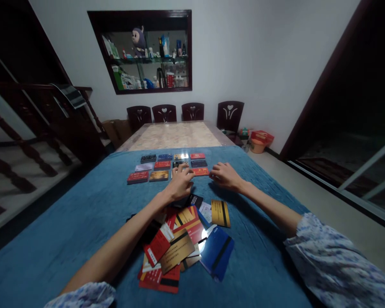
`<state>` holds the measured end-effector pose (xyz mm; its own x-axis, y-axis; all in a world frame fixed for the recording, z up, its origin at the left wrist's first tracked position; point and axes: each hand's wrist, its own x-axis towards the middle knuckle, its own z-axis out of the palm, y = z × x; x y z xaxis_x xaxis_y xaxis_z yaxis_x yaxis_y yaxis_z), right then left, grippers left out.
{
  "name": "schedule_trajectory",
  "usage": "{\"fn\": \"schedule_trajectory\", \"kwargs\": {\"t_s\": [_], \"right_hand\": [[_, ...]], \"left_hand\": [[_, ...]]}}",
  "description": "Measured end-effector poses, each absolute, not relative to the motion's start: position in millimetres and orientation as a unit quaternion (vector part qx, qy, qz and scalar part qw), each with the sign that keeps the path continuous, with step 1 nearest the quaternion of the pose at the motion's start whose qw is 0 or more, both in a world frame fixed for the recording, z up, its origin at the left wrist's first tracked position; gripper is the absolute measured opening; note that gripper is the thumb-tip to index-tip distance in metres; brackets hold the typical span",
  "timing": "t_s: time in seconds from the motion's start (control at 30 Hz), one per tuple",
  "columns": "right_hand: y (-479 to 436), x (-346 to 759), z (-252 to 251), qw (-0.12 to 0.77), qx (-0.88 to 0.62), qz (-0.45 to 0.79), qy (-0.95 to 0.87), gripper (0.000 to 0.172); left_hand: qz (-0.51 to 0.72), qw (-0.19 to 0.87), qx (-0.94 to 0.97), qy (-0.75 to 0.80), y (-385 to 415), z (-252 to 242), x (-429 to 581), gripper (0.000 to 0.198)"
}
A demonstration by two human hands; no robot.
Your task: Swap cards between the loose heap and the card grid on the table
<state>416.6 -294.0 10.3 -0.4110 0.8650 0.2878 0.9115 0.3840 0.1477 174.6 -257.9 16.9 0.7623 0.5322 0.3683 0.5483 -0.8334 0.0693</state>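
Note:
My left hand (180, 182) reaches over the rows of cards, its fingers loosely bent and apart. Its fingertips come to the left end of an orange-red card stack (200, 171), and it partly hides the cards below it. On the other side of that stack is my right hand (226, 176), fingers curved and spread near the stack's right end; contact is hard to tell. Closer to me lies a loose pile of cards, with a gold card (179, 250), a blue card (217, 252) and a red card (158, 246) on top. A yellow card (220, 213) sits at the pile's right edge.
Neat stacks stand in rows, including a red stack (137, 177), a gold stack (159, 175) and a dark blue stack (199, 163). A blue cloth (93, 209) covers the near part of the marble-look table (179, 134). Several dark chairs (230, 114) line the far end.

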Motion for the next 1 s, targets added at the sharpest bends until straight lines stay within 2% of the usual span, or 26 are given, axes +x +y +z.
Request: {"fn": "schedule_trajectory", "kwargs": {"t_s": [0.2,0.4,0.6,0.8,1.0], "right_hand": [[-321,423,-3,0.116,-0.527,-0.133,-0.831,0.018],[-344,428,-12,0.149,-0.493,-0.084,-0.853,0.022],[-358,428,-24,0.152,-0.453,-0.003,-0.878,0.047],[-362,426,-23,0.145,-0.443,0.022,-0.884,0.055],[-362,426,-23,0.156,-0.444,0.028,-0.882,0.046]], "left_hand": [[-0.178,-0.001,-0.946,-0.271,-280,17,178,0.036],[-0.150,0.002,-0.957,-0.249,-307,14,187,0.031],[-0.098,0.021,-0.968,-0.231,-342,19,199,0.019],[-0.081,0.035,-0.968,-0.234,-367,21,210,0.046],[-0.062,0.059,-0.961,-0.263,-379,14,220,0.061]]}}
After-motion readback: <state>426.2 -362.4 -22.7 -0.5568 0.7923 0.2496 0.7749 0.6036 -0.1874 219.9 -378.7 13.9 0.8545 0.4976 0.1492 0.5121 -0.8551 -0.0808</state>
